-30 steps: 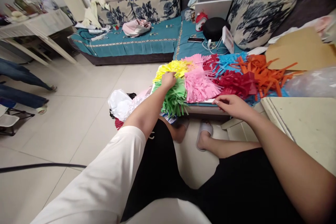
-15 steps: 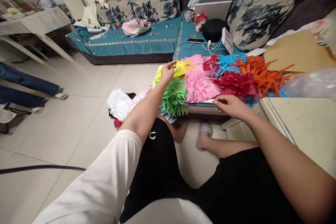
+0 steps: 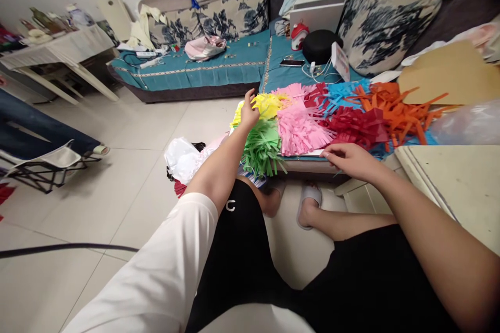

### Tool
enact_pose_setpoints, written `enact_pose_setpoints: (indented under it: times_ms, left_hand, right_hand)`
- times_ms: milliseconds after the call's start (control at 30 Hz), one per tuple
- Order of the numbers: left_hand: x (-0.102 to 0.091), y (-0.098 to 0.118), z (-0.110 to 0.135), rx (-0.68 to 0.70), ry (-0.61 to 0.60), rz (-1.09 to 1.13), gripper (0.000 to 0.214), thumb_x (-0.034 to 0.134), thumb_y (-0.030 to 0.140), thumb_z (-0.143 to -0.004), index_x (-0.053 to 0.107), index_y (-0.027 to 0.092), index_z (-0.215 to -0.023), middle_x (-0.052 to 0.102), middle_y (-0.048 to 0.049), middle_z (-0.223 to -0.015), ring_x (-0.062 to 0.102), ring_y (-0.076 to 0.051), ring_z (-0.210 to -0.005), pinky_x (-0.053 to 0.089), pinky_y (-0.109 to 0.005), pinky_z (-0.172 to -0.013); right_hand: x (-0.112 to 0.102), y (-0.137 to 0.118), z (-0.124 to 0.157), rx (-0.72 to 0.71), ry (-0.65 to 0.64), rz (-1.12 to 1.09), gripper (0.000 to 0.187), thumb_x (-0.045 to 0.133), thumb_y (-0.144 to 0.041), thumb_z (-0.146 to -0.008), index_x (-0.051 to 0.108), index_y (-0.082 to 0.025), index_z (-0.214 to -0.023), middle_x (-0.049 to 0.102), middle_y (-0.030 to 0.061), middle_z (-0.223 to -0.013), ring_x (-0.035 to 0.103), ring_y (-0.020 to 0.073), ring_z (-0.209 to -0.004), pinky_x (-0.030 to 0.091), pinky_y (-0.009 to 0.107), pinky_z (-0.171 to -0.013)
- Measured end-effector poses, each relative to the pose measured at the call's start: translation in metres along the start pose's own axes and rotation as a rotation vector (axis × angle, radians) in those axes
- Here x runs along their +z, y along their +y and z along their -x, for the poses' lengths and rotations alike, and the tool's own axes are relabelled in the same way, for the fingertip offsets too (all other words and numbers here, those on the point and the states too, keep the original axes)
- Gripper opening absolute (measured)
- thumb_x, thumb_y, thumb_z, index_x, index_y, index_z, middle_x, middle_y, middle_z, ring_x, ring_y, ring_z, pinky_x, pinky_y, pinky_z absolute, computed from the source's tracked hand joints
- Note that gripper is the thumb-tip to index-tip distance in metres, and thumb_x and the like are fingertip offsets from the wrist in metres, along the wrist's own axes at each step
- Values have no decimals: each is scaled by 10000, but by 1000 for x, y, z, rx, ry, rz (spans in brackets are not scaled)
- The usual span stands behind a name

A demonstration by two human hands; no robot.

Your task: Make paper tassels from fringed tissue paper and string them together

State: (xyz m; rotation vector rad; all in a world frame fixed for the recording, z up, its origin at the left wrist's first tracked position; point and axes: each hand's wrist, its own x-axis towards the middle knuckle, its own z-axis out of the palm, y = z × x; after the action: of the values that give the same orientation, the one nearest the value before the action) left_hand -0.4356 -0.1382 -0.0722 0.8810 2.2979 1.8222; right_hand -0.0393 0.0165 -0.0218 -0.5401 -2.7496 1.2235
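Observation:
My left hand (image 3: 250,109) is raised at the left end of the fringed paper, beside the yellow fringe (image 3: 269,105), with its fingers apart and nothing visible in them. Below it hangs a green fringe (image 3: 262,148). Pink fringe (image 3: 302,132), dark red fringe (image 3: 357,125), blue fringe (image 3: 346,94) and orange fringe (image 3: 394,109) lie further right, on a white sheet or board whose front edge shows. At that edge my right hand (image 3: 349,158) has its thumb and fingers pinched together. Whatever they hold, if anything, is too small to make out.
A teal-covered sofa (image 3: 195,74) carries a phone (image 3: 292,63), a black round object (image 3: 322,46) and cables. Brown card (image 3: 449,75) lies at right, above a cream cabinet (image 3: 453,182). White plastic bags (image 3: 182,158) sit on the floor. Another person's legs (image 3: 42,125) stand at left beside a folding stool (image 3: 50,164).
My left hand's fingers have lifted and spread from their closed reach over the yellow fringe. My right hand stays at the front edge. The view has shifted slightly, and the other person's legs have moved.

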Motion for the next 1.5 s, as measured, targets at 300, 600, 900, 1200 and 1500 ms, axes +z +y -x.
enact_pose_setpoints:
  times_ms: [300, 600, 900, 1200, 1500]
  left_hand:
    - [-3, 0, 5, -169, -51, -541, 364, 710, 116, -953, 859, 214, -1269, 768, -200, -1481, 747, -372, -1411, 531, -486, -1301]
    - [7, 1, 1, -198, -103, -587, 269, 761, 93, -852, 853, 221, -1070, 774, -223, -1443, 719, -403, -1439, 527, -521, -1291]
    - [12, 15, -2, -153, -6, -502, 137, 699, 142, -985, 811, 204, -1036, 774, -214, -1400, 743, -372, -1380, 542, -485, -1267]
    - [13, 51, -31, 200, 220, -187, 119, 756, 145, -1053, 718, 227, -975, 703, -145, -1332, 646, -329, -1493, 456, -436, -1357]
    - [-2, 77, -36, 322, 263, -112, 170, 794, 331, -1107, 676, 231, -1036, 705, -121, -1283, 651, -354, -1545, 469, -503, -1377]
  right_hand:
    - [-2, -3, 5, 0, 2, -20, 673, 715, -899, -906, 768, -229, -859, 736, 65, -734, 670, 251, -714, 512, 382, -707]
    - [-3, -1, 5, 22, 30, -22, 676, 734, -905, -900, 794, -231, -898, 747, 85, -755, 694, 273, -745, 522, 384, -685]
    - [-5, -6, 7, 34, 42, -5, 775, 703, -991, -868, 806, -224, -909, 738, 84, -734, 676, 266, -728, 496, 390, -693]
    - [-5, -6, 6, 36, 52, -18, 723, 729, -945, -865, 803, -228, -911, 755, 89, -763, 696, 281, -758, 511, 396, -712]
    - [-7, -9, 8, 16, 61, -22, 644, 744, -884, -895, 784, -242, -870, 754, 68, -735, 680, 267, -726, 514, 398, -697]
